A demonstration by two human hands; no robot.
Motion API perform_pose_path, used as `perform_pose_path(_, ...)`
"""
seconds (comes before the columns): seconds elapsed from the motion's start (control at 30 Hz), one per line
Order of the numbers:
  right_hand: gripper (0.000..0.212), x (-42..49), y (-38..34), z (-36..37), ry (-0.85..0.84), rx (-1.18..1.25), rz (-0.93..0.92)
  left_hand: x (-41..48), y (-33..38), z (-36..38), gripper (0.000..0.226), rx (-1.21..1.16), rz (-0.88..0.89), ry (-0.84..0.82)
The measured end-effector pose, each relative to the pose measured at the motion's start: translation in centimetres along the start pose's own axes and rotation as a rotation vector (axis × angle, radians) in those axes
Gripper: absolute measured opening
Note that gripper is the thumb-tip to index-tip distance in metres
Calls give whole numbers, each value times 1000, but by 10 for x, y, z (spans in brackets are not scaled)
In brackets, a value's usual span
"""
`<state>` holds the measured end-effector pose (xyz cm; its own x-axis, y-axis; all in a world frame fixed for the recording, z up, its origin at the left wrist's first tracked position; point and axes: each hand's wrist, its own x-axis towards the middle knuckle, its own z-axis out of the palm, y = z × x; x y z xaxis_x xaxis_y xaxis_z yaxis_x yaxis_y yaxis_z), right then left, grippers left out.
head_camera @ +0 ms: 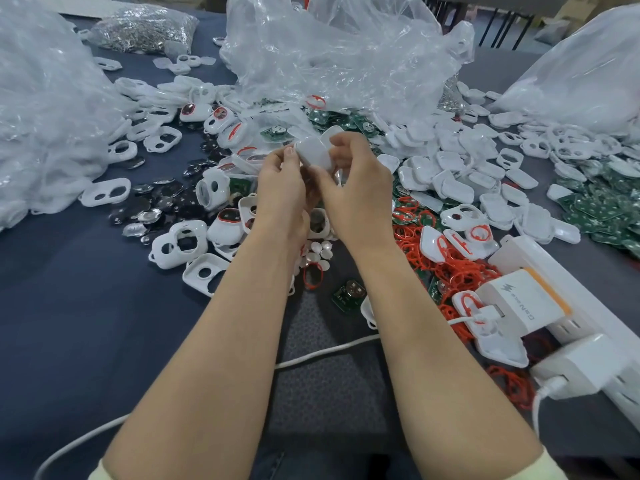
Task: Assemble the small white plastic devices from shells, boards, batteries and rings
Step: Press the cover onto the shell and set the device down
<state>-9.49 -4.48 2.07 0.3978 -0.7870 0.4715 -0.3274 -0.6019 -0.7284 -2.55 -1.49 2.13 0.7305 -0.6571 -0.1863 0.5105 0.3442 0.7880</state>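
I held the white shell up off the counter, clamped between both sets of fingers. My left hand pinched its near-left edge with one fingertip set against the corner, and my right hand curled round its far-right side. I judged that gripping from opposite sides like that was for squeezing two halves shut. Whether the seam had closed I could not tell, since the fingers hid it. Supplies lay in easy reach for the next unit:
- coin batteries nearer me than the fingers, between my wrists
- red rings below and right of the right fingers
- a loose green board further toward me
- plain shells just right of the right fingers
- windowed shells well left of the left fingers
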Motion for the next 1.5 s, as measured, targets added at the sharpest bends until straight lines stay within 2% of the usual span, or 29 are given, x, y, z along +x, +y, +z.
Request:
perform_pose_path(0.17,29,2,1,-1,-10,24,6,1,-1,0,21,-44,-18,-9)
perform_pose_path(0.37,34,1,1,1,-20,-61,-54,4,-4,1,14,-66,-28,-8)
perform_pose_path(0.5,36,0,1,3,-10,-92,-82,4,-1,-1,10,-155,-101,-5)
perform_pose_path(0.63,34,1,1,1,23,-43,-55,4,-1,-3,37,-146,-167,-21)
perform_pose_path(0.73,32,2,0,-2,44,9,-35,3,2,-3,40,-179,-182,-49)
perform_pose_path(0.97,20,2,1,-2,-3,-84,-102,2,2,0,42,-185,-184,-58)
perform_pose_path(1.07,21,2,1,-2,-10,-111,-111,3,1,-1,37,-175,-168,-38)
perform_pose_path(1.17,21,2,0,-2,-13,-131,-116,3,-1,-1,15,-159,-132,-9)
perform_pose_path(1.5,19,0,-5,2,-54,-204,-120,-2,-1,-2,17,14,81,13)
